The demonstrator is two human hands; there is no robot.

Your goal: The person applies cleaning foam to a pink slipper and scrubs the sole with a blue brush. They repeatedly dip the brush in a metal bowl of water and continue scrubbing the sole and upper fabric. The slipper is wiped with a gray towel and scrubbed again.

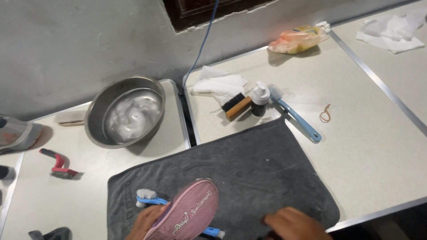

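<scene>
- Nearest you, at the 6 o'clock edge of the view, your left hand [147, 221] has its grip wrapped around a pink shoe [186, 214], sole up, over the towel; your right hand [296, 224] rests at about 5 o'clock, knuckles up, and you cannot tell whether its fingers are spread or curled.
- Your table [378, 146] carries a dark grey towel [249, 173] spread across the centre.
- At 10 o'clock from the shoe stands a steel bowl [126, 111] holding foamy water.
- Just under the shoe lies a blue brush with white bristles [149, 198], its head poking out at the shoe's 9 o'clock and its handle end at 4 o'clock.
- At 1 o'clock past the towel's far edge lie a long blue brush [293, 114], a small pump bottle [260, 98] and a wooden brush [236, 106], close together.
- At 9 o'clock, well apart, lies a red-handled tool [60, 163].
- A rubber band [325, 114] lies at 2 o'clock.
</scene>
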